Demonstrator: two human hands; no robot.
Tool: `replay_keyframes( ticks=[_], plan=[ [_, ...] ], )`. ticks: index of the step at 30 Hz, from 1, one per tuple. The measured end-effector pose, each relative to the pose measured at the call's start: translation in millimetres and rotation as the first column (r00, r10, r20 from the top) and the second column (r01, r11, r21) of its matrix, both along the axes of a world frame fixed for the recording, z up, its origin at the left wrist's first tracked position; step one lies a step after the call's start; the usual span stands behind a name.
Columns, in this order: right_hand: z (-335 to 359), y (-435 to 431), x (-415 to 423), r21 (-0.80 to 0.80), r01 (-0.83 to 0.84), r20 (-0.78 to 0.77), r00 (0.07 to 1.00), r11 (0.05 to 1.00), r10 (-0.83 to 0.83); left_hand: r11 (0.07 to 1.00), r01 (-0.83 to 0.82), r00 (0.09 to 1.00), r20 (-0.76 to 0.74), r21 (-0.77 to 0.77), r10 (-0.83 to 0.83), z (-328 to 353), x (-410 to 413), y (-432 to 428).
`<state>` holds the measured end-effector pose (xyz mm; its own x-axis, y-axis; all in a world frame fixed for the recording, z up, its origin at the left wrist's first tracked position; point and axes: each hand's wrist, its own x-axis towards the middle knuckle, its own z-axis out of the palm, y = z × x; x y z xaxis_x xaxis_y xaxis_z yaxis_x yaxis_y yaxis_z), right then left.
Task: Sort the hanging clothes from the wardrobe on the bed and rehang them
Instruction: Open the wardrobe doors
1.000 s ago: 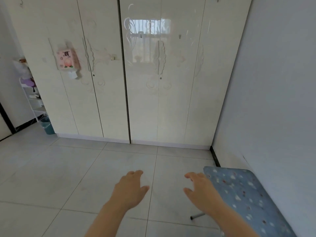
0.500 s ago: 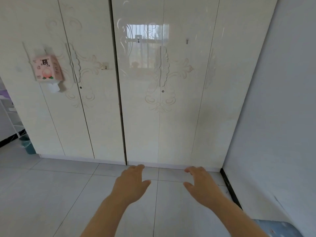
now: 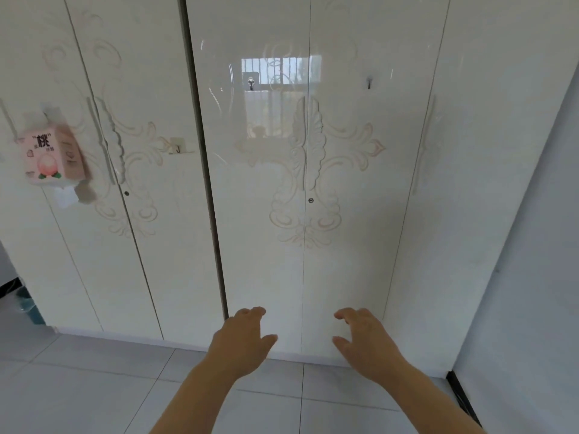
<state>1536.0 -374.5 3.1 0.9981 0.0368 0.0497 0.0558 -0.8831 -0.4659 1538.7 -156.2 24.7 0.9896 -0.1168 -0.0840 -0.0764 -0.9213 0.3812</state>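
Glossy cream-white panels make up the wardrobe (image 3: 344, 245), which fills nearly the whole view straight ahead, with all its doors (image 3: 263, 261) closed. The middle pair of doors meets at a thin seam, with two carved, wing-shaped handles (image 3: 305, 142) on either side of it and a small round keyhole (image 3: 310, 200) just below them. Pale scroll patterns spread out from the handles, and a barred window is reflected in the shine above.

Low in front of that middle pair, the left hand (image 3: 241, 343) and the right hand (image 3: 366, 343) reach forward side by side, apart from each other. Both are empty, with fingers loosely spread and lightly bent and thumbs turned inward toward one another. They seem to be short of the door surface, though from this angle that is hard to tell.

A small hook (image 3: 250, 83) is stuck on the left middle door, a dark one (image 3: 369, 83) on the right middle door, and a third (image 3: 177, 148) on the door further left. A pink tissue pack (image 3: 51, 155) with a peach printed on it hangs at the far left, a white tissue poking out below. Pale grey floor tiles (image 3: 94, 386) run up to the wardrobe's base. A plain light wall (image 3: 532, 277) stands at the right with a black skirting strip (image 3: 460, 399) at its foot. A teal bin (image 3: 29, 308) shows at the left edge.
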Motion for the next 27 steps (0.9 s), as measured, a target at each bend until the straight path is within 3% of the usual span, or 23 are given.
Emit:
replay_keyframes(
  ticks=[19,23,27],
  plan=[
    [31.1,75.2,331.5,-0.077,0.216,0.051,0.976,0.973,-0.212,0.96,0.253,0.956,0.121,0.12,-0.267,34.5,377.2,70.3],
    [45.9,73.8,385.9,-0.058,0.247,0.096,0.966,0.967,-0.241,0.947,0.306,0.91,0.265,0.092,-0.32,53.1,430.7,65.0],
    [71.3,62.1,445.8,-0.015,0.26,0.194,0.948,0.965,-0.252,0.924,0.363,0.786,0.494,0.119,-0.372,74.9,488.6,48.4]
  ],
)
